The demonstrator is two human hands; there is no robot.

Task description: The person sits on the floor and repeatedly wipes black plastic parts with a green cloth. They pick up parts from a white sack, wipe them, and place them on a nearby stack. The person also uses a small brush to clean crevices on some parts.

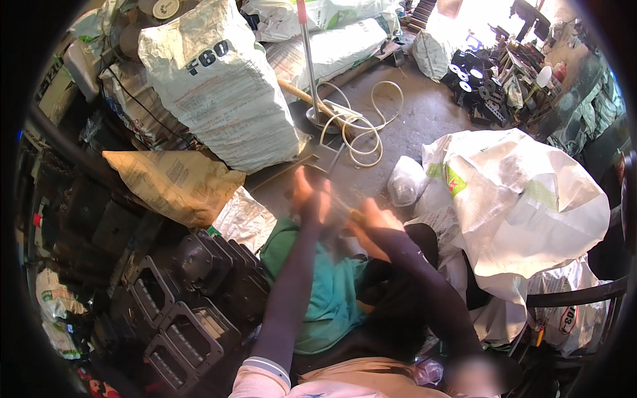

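Note:
My left hand [313, 198] is raised over the front of my lap, its fingers bent round something dark and blurred that I cannot make out. Close by on the right, my right hand [377, 227] is closed on a tool with a short yellowish handle [357, 216]. Motion smears the tool's far end, which points toward my left hand, so its kind does not show. Green cloth [325, 292] lies over my lap beneath both hands. Black plastic housings [192, 335] with rectangular openings are stacked beside my left forearm.
A large white sack [531, 205] stands at the right, with a small white bag [406, 182] beside it. Ahead are a full printed sack [222, 93], a brown sack [179, 189] and a coiled pale hose [363, 142] on the floor. Black parts [478, 86] are heaped at the far right.

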